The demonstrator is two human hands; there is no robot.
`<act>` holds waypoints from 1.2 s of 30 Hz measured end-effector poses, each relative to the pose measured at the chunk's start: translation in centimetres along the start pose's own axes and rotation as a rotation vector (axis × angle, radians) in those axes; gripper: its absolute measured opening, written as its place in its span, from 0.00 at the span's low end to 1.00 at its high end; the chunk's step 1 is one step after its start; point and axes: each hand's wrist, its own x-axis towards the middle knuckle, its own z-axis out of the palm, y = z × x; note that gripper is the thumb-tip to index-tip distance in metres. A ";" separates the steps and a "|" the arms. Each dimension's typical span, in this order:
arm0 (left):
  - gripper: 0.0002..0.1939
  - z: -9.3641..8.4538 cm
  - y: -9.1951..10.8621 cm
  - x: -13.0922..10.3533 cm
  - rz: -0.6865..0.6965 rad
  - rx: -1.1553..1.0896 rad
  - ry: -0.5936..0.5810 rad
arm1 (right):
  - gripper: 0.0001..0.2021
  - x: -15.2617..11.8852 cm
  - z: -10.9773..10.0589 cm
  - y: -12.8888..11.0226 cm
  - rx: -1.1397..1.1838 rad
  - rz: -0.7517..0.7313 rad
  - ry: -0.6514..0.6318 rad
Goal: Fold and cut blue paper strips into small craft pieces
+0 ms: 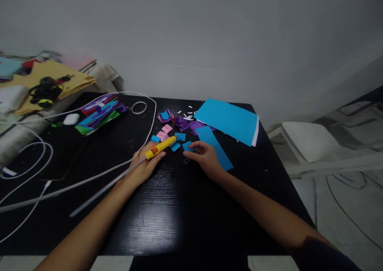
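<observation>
My left hand (143, 165) grips a yellow glue gun (160, 147) with its nozzle aimed right, at small blue paper pieces (180, 136). A clear glue stick (101, 190) trails from the gun's back along my forearm. My right hand (203, 156) rests on the black table (167, 219), its fingertips pinching a small blue piece (187, 145). Pink pieces (164, 132) and purple pieces (183, 122) lie just beyond both hands.
A large blue sheet (228, 120) and a blue strip (216, 145) lie right of the hands. A stack of coloured papers (98, 112), a tape ring (139, 107) and white cables (42, 159) sit at left. A white chair (311, 141) stands beyond the table's right edge.
</observation>
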 end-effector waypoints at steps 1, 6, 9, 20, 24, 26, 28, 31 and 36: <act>0.18 -0.1 0.0 0.0 0.001 0.003 -0.011 | 0.20 0.2 0.2 0.2 0.015 -0.004 -0.004; 0.18 -0.5 0.0 -0.1 0.027 0.037 -0.047 | 0.22 0.7 0.4 0.8 0.043 -0.055 0.011; 0.18 -0.6 0.0 -0.1 0.034 0.075 -0.035 | 0.23 0.7 0.4 1.0 0.015 -0.082 0.041; 0.15 -1.0 0.2 -0.3 0.126 0.196 -0.030 | 0.18 1.4 0.1 1.8 0.135 -0.062 0.018; 0.15 -1.0 0.2 -0.1 0.151 0.199 -0.030 | 0.17 1.4 0.1 2.0 0.139 -0.073 0.015; 0.16 -1.0 0.3 0.1 0.170 0.203 -0.037 | 0.16 1.5 0.1 2.2 0.131 -0.078 0.013; 0.16 -0.9 0.3 0.2 0.171 0.208 -0.035 | 0.15 1.5 0.0 2.3 0.123 -0.082 0.011; 0.16 -0.9 0.4 0.3 0.146 0.209 -0.020 | 0.12 1.6 0.0 2.5 0.116 -0.095 0.003; 0.16 -0.8 0.6 0.3 0.139 0.185 -0.018 | 0.13 1.5 0.1 2.4 0.128 -0.101 -0.007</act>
